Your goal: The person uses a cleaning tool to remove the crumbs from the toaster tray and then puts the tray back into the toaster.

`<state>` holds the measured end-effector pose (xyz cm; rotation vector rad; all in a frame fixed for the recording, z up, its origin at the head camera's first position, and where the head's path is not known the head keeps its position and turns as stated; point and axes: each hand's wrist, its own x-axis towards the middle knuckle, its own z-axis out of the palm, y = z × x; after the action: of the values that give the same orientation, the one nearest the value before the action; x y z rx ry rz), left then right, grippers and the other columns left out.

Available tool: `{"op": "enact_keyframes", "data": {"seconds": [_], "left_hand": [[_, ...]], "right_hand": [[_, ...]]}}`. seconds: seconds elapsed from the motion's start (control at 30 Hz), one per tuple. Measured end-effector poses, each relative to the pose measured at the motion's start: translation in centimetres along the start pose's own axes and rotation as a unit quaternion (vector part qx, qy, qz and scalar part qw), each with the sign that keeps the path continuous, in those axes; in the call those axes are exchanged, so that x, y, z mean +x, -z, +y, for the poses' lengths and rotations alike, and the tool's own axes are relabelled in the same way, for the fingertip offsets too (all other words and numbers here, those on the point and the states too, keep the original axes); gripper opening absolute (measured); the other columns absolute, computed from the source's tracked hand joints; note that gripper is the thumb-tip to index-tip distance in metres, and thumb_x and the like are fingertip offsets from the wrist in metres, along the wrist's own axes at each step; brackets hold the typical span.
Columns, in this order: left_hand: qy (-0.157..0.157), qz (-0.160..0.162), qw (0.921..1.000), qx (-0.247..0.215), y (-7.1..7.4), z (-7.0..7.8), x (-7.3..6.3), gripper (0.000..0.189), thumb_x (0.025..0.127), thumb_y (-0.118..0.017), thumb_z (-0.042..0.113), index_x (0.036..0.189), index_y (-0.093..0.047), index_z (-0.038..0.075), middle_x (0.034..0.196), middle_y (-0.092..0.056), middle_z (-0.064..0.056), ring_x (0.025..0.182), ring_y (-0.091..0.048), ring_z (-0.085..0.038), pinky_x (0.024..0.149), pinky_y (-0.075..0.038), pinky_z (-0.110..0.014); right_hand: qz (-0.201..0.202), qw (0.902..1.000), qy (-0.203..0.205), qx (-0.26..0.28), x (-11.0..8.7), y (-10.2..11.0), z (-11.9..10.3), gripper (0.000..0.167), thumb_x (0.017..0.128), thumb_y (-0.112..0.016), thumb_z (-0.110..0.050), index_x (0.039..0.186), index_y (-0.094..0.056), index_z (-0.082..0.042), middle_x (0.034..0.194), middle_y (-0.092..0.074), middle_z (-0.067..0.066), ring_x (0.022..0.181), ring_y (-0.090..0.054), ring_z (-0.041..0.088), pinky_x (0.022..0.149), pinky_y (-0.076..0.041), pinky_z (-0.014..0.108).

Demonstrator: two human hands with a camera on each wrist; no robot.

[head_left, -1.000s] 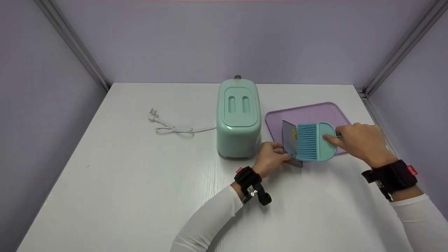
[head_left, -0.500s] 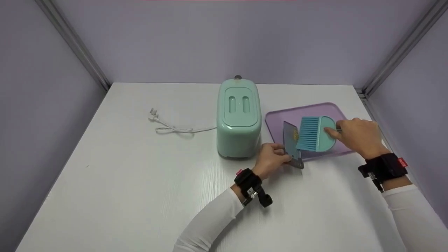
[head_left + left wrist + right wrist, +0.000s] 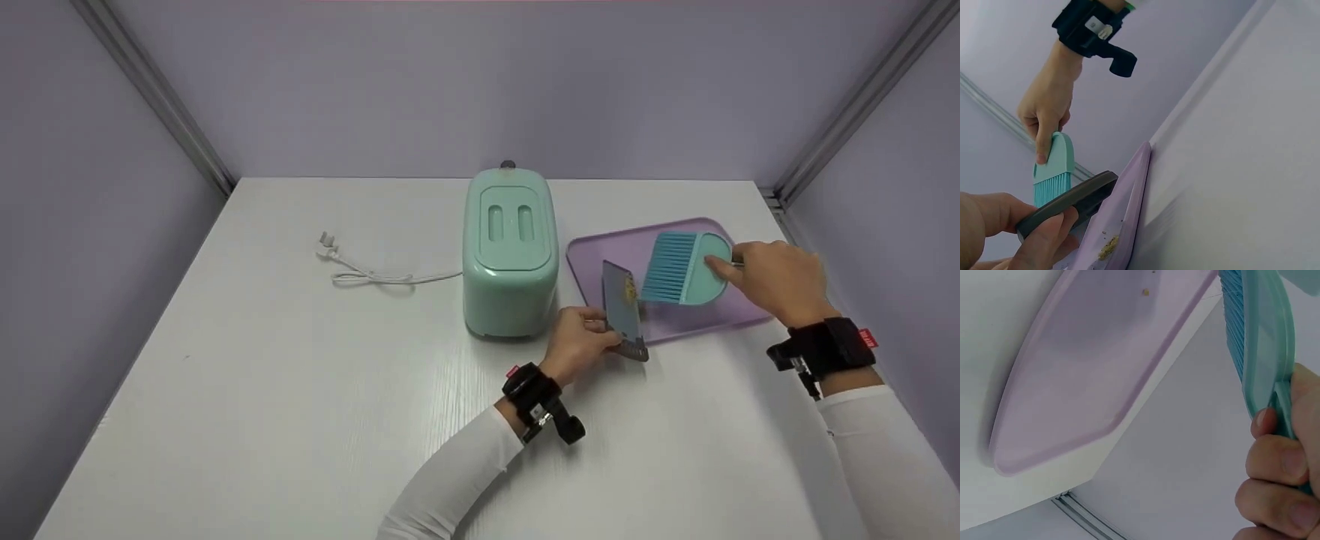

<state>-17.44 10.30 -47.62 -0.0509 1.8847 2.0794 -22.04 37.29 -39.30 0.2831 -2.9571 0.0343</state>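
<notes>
My left hand (image 3: 576, 343) pinches the dark end of a grey crumb tray (image 3: 621, 304), tilted steeply over the near-left part of a purple tray (image 3: 682, 319). In the left wrist view its dark edge piece (image 3: 1072, 202) lies between thumb and fingers. My right hand (image 3: 780, 279) grips a mint-green brush (image 3: 705, 276) by its handle, blue bristles pointing left, apart from the crumb tray and above the purple tray. Yellowish crumbs (image 3: 1109, 247) lie on the purple tray in the left wrist view; one small crumb (image 3: 1145, 292) shows in the right wrist view.
A mint-green toaster (image 3: 510, 247) with its top lid on stands left of the purple tray, close to my left hand. Its white cord (image 3: 382, 278) and plug (image 3: 327, 246) lie on the white table (image 3: 300, 420). Pale walls (image 3: 480, 90) enclose the back and sides.
The brush has moved away from the crumb tray, toward the back and slightly right, and its bristles have come off the surface. My left hand and the crumb tray have hardly moved.
</notes>
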Motion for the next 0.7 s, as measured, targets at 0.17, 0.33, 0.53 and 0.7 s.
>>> {"op": "enact_keyframes", "data": {"seconds": [0.17,0.33,0.53,0.7], "left_hand": [[-0.007,0.001,0.9998,-0.018,0.3,0.0,0.1,0.042,0.069,-0.067,-0.007,0.11,-0.057,-0.005,0.085,-0.062,-0.006,0.071,-0.06,-0.011,0.059,-0.051,-0.026],[-0.01,0.006,0.9998,-0.017,0.5,-0.1,0.2,0.039,0.069,-0.066,-0.007,0.107,-0.058,-0.004,0.077,-0.054,-0.001,0.068,-0.056,-0.009,0.058,-0.05,-0.026],[-0.003,0.008,0.9998,-0.02,0.7,0.0,0.1,0.041,0.07,-0.068,-0.005,0.109,-0.057,-0.002,0.088,-0.061,-0.006,0.075,-0.062,-0.013,0.062,-0.052,-0.028],[-0.005,0.006,0.9993,-0.036,0.9,0.2,0.1,0.042,0.071,-0.068,-0.004,0.111,-0.056,-0.003,0.091,-0.059,-0.008,0.077,-0.061,-0.014,0.062,-0.051,-0.025]], "right_hand": [[-0.021,0.9992,-0.016,0.029,0.7,0.2,-0.5,0.058,0.081,-0.041,-0.065,0.081,-0.069,-0.013,0.044,-0.036,0.0,0.043,-0.036,0.018,0.034,-0.015,0.029],[-0.029,0.9986,-0.015,0.041,1.5,-0.3,-1.0,0.053,0.08,-0.044,-0.064,0.068,-0.064,-0.016,0.045,-0.033,-0.002,0.043,-0.032,0.016,0.035,-0.014,0.027],[-0.036,0.9976,-0.016,0.057,1.7,-1.1,-0.8,0.053,0.08,-0.045,-0.062,0.07,-0.066,-0.014,0.045,-0.035,-0.002,0.042,-0.033,0.016,0.034,-0.018,0.028],[-0.046,0.9964,-0.029,0.065,1.4,-1.8,0.0,0.054,0.081,-0.043,-0.062,0.063,-0.06,-0.014,0.045,-0.035,-0.001,0.042,-0.034,0.016,0.034,-0.019,0.028]]}}
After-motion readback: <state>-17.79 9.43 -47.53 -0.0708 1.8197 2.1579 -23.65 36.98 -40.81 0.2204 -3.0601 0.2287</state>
